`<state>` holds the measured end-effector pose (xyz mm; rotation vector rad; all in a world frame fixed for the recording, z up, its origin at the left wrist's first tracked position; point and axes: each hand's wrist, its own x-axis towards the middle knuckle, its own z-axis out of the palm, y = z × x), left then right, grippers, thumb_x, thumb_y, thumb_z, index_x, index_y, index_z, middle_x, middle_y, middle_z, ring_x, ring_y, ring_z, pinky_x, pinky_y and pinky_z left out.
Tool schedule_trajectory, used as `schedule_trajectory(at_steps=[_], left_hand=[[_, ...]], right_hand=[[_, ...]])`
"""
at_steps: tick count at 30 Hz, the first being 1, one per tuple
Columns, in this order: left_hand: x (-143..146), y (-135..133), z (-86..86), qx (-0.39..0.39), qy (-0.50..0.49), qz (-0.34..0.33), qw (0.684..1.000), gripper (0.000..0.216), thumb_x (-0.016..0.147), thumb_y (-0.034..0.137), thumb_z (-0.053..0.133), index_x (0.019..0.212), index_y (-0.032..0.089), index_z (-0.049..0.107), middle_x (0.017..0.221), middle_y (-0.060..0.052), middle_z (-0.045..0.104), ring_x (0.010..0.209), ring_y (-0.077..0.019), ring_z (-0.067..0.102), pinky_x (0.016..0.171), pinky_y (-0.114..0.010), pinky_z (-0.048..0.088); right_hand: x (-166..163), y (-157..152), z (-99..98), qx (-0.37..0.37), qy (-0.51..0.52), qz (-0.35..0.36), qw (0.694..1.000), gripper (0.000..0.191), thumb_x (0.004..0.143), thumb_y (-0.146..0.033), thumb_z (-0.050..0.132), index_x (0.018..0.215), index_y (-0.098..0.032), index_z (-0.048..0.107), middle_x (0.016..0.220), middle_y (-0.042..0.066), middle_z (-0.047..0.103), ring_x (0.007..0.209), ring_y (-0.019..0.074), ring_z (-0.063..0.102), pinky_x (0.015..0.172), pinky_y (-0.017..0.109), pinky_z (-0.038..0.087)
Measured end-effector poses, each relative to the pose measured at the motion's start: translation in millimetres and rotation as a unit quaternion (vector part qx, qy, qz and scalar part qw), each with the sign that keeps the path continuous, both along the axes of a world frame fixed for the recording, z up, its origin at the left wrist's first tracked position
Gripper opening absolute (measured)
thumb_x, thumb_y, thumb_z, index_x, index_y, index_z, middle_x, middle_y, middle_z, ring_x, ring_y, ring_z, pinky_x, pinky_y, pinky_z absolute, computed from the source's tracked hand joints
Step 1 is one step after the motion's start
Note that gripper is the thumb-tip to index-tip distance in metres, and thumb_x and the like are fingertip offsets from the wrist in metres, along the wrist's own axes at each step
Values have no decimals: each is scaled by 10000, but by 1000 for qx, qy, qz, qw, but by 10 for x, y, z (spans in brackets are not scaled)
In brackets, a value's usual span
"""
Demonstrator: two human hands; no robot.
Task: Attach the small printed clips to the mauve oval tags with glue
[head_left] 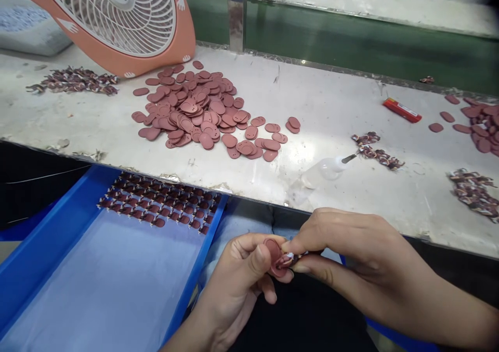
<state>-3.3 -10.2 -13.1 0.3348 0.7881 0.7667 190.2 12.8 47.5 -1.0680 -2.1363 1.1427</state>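
Diffuse, fairly bright light covered the table (331,102), with faint glare streaks along its front edge and a pale sheen on the tray (117,274), while deep shadow lay beneath the table, the upper right corner darkened, and the small parts (80,80) lacked fine detail.

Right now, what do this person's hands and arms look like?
The left hand and right hand are human and ungloved, with slim, tapering fingers. No ring, bracelet or watch shows. The left forearm and right forearm show no sleeves, cables or markings.
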Motion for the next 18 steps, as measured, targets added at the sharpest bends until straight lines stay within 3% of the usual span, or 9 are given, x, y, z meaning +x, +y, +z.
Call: schedule_trajectory(at_steps=[13, 18], left_hand=[[80, 31, 87, -1, 37, 14, 999, 423, 653, 544, 845, 642, 135, 736, 594, -5, 593, 550, -84, 536, 440, -138, 427], [78, -3, 111, -6, 33, 31, 999, 322, 665, 475, 862, 781, 180, 801, 592, -9, 657, 541, -86, 570, 462, -143, 449]], right_hand=[[37, -14, -46, 32, 15, -1, 999, 184, 949, -84, 607, 1073, -220, 621, 919, -27, 713, 817, 90, 648, 759, 203, 511], [68, -64, -48, 50, 5, 6, 999, 219, 961, -99, 603, 1129, -240, 594, 963, -21, 719, 821, 103, 650, 756, 223, 530]])
